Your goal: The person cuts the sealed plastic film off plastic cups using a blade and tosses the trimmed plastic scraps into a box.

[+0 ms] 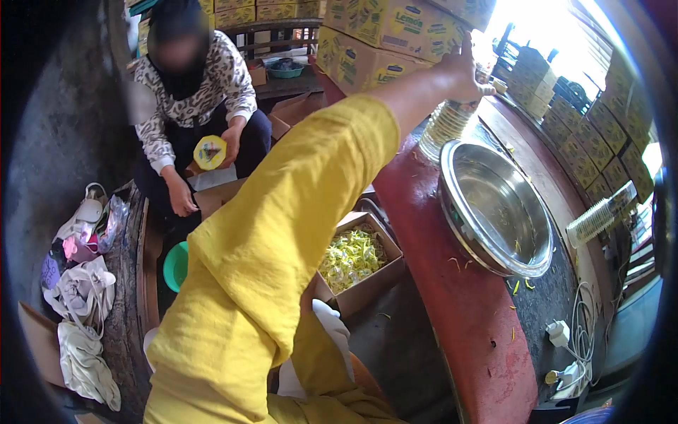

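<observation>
Red tabletop (480,311), clear ribbed container (445,128), gripping hand (462,74)

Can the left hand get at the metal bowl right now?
Probably yes: the metal bowl stands uncovered beside the plastic bottle that the left hand grips, though it would likely need to let go first.

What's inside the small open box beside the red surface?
In the open box, small yellow and clear pieces lie heaped. The yellow sleeve hides its left side, and anything beneath the top layer is covered.
</observation>
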Demonstrator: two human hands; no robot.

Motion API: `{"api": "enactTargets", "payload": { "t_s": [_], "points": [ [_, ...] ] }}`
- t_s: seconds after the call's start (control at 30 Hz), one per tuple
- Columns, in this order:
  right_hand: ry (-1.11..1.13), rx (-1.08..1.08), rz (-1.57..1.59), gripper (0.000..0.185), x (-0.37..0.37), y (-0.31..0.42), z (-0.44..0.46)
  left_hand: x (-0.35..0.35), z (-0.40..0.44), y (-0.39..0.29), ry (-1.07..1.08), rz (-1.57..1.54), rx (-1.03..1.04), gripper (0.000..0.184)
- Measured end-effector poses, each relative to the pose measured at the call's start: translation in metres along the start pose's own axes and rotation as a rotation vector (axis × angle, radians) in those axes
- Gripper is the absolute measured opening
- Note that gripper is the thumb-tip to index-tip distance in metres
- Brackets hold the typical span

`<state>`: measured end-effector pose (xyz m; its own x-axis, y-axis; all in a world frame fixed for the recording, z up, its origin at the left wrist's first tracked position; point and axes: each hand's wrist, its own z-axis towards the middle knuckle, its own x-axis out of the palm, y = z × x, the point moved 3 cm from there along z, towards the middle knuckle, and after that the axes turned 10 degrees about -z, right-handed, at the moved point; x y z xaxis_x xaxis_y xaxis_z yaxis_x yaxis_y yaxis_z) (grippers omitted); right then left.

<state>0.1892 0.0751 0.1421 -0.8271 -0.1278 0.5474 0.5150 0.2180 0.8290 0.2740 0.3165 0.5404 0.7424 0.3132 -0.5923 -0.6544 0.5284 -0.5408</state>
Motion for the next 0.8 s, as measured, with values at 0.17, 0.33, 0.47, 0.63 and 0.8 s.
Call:
{"api": "enactTargets", "payload": {
  "t_s": [0.17,0.33,0.47,0.63,0.8],
  "points": [
    [-0.034,-0.023,0.015,0.048,-0.017,-0.02,0.019,-0.063,-0.114,0.017,-0.333,-0.251,0.419,0.084],
    [-0.086,0.101,0.117,0.049,-0.006,-0.003,0.016,-0.175,-0.281,0.077,-0.316,-0.282,-0.017,0.044],
    [-0.086,0.153,0.082,0.049,0.0,-0.008,0.022,-0.224,-0.414,0.147,-0.299,-0.26,-0.607,0.041],
    [-0.042,0.113,0.027,0.051,0.008,-0.003,0.017,-0.206,-0.541,0.207,0.125,-0.293,-1.08,0.05],
    [-0.096,0.124,-0.099,0.056,0.006,0.001,0.018,-0.153,-0.583,0.279,0.494,-0.4,-1.375,0.051]
  ]
}}
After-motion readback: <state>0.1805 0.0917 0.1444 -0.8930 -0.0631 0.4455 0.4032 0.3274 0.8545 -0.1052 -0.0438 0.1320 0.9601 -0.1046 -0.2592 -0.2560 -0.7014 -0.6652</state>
